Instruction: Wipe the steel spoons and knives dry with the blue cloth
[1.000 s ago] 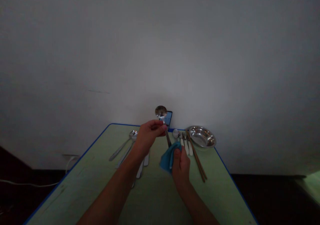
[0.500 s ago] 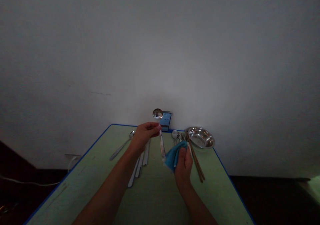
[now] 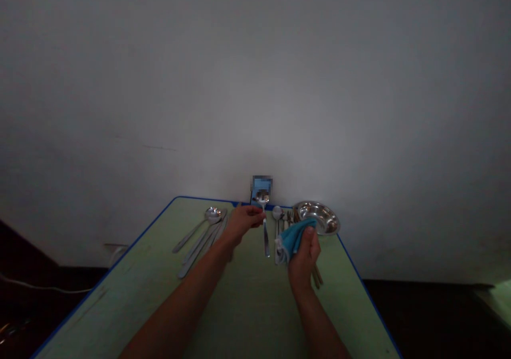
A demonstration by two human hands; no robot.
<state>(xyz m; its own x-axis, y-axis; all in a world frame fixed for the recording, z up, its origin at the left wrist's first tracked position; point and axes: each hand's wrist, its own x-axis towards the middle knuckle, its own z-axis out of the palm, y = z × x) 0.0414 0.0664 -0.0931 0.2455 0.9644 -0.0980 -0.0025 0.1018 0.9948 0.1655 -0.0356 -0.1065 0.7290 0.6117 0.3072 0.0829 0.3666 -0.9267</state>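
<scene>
My left hand (image 3: 244, 222) pinches the neck of a metal spoon (image 3: 264, 226), holding it low over the green table (image 3: 247, 300) with the bowl end pointing toward the wall. My right hand (image 3: 304, 252) is closed round a blue cloth (image 3: 293, 236), just right of the spoon's handle and apart from it. Under and beside the right hand lie more cutlery with white handles (image 3: 278, 218) and brown chopsticks (image 3: 317, 276).
Several spoons and knives (image 3: 203, 234) lie in a row at the left of the table. A steel bowl (image 3: 319, 219) sits at the back right corner. A small blue screen (image 3: 262, 185) leans against the white wall. The table has a blue edge (image 3: 131, 242).
My left hand has lowered the spoon from upright in the air down toward the table. My right hand with the cloth has come off the spoon's handle and shifted right.
</scene>
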